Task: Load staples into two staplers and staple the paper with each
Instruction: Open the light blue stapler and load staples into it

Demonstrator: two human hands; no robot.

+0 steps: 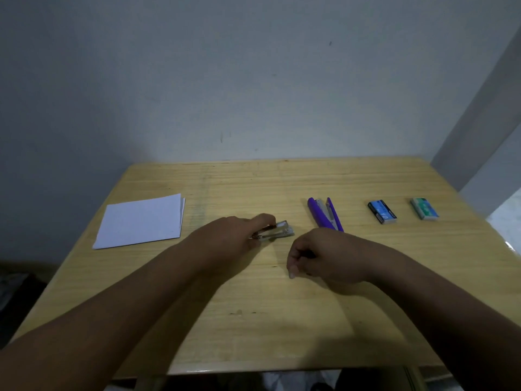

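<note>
- Two staplers lie on the wooden bench [282,320]: the left hand [234,235] grips the small silver stapler [277,232] at mid-bench; the purple stapler [324,214] lies splayed open just right of it.
- The right hand [324,256] hovers nearby, fingers loosely curled, holding nothing visible.
- A white paper stack [141,221] lies far left.
- A blue staple box [382,212] and a green staple box [425,208] sit right, apart.

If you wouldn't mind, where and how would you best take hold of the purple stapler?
Grip the purple stapler across its closed near end, where the two arms meet, coming from above and the near side with the free right hand. It lies splayed open in a V with the far tips apart, so the joined end probably gives the firmest pinch.
</note>
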